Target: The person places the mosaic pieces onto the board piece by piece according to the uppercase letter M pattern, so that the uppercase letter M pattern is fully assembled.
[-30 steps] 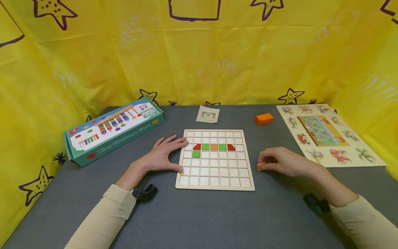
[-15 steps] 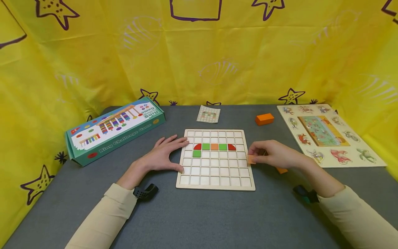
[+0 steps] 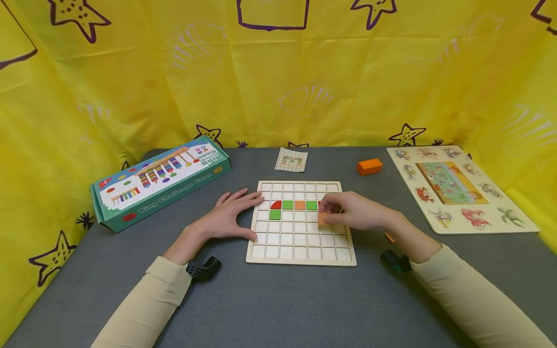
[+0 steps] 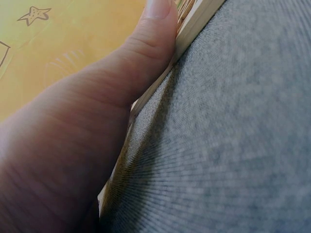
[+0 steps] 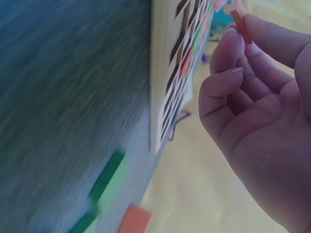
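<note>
A wooden grid board lies on the grey table, with red, green and orange tiles in its upper cells. Along its left edge rests my left hand, fingers spread and nearly straight; the left wrist view has the thumb against the board's side. Above the board's right part, my right hand pinches an orange square tile between thumb and fingertips. That orange tile stands edge-on in the right wrist view. The red quarter-round tile at the row's right end is mostly hidden behind this hand.
Behind the board lies a small pattern card. An orange block stands to its right, near a sea-animal puzzle board. A green game box is at left. Green tiles lie beside the board, partly under my right forearm.
My right hand has carried the orange tile leftward from beside the board to over its right-hand cells. An orange piece on the table has come into sight behind it. My left hand stays put.
</note>
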Available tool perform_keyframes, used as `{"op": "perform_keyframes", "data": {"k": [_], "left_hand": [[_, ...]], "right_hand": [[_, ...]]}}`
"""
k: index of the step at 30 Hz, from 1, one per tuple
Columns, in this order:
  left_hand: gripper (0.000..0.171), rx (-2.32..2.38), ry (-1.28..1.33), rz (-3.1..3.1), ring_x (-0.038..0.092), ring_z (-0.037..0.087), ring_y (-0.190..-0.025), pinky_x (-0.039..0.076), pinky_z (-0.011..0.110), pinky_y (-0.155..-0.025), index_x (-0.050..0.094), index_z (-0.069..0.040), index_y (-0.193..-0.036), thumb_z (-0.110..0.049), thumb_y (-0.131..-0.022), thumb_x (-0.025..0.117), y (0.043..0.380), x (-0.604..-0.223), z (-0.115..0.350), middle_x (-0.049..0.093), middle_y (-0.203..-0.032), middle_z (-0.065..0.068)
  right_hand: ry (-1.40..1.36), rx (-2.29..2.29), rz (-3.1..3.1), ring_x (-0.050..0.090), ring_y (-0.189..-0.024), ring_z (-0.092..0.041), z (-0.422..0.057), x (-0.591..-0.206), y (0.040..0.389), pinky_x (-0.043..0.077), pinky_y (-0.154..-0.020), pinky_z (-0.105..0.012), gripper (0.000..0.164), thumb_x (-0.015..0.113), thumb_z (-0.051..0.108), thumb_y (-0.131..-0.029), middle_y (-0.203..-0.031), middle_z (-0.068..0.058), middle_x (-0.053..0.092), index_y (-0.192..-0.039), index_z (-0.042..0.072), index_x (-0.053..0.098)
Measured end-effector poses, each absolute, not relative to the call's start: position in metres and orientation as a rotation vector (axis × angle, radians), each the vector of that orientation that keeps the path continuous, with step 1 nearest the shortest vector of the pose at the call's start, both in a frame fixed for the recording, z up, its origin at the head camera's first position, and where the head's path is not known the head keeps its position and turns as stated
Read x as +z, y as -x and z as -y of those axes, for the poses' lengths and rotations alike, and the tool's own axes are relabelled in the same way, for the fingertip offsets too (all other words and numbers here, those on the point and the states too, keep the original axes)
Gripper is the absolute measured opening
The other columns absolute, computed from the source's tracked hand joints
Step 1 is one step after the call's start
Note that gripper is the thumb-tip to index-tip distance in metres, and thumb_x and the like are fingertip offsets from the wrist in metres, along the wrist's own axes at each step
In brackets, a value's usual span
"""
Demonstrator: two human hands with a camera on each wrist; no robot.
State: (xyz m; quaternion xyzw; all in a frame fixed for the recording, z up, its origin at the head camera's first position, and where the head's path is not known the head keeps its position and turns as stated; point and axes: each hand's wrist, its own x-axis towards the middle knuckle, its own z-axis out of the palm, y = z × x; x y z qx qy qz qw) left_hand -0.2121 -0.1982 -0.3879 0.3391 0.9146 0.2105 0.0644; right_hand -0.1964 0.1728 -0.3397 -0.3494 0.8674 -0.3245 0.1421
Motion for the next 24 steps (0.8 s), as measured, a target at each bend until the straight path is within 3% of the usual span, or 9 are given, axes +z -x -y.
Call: {"op": "perform_keyframes", "data": {"k": [24], "left_hand": [[0.102,0.648,-1.032,-2.769,0.013,0.034,-0.152,0.001,0.064,-0.114,0.041,-0.020,-0.157,-0.068,-0.075,0.077,0.212,-0.389,0.198,0.030,-0.164,-0.002]], "right_hand": [[1.126,-0.814,-2.408,0.055,-0.074,-0.011,-0.081,-0.338,0.211,0.047,-0.072,-0.028,0.007,0.062,0.011,-0.099,-0.084,0.004,0.061,-0.105,0.008,0.065]]}}
